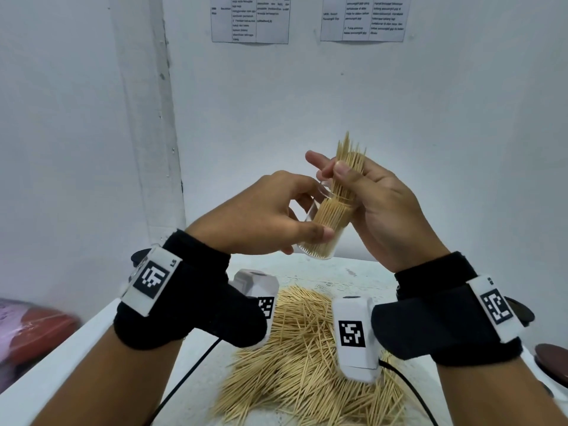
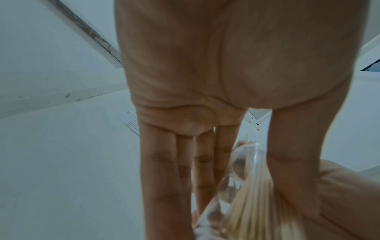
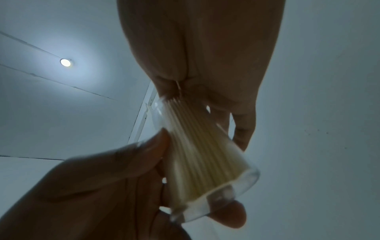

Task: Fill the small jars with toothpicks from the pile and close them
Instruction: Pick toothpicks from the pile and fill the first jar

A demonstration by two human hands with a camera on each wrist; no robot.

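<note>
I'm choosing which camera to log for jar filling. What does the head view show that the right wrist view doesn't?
Only the head view shows the loose toothpick pile on the white table, the wrist bands, and the bundle's tips above the right hand.

Only the right wrist view shows the jar's clear base from below and a ceiling lamp.

Both show the left hand gripping the clear jar while the right hand pinches the toothpick bundle standing in its mouth.

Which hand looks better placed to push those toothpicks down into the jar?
Right. The right hand already pinches the bundle standing in the jar's mouth, so it can likely press it in. The left hand holds the jar steady.
</note>
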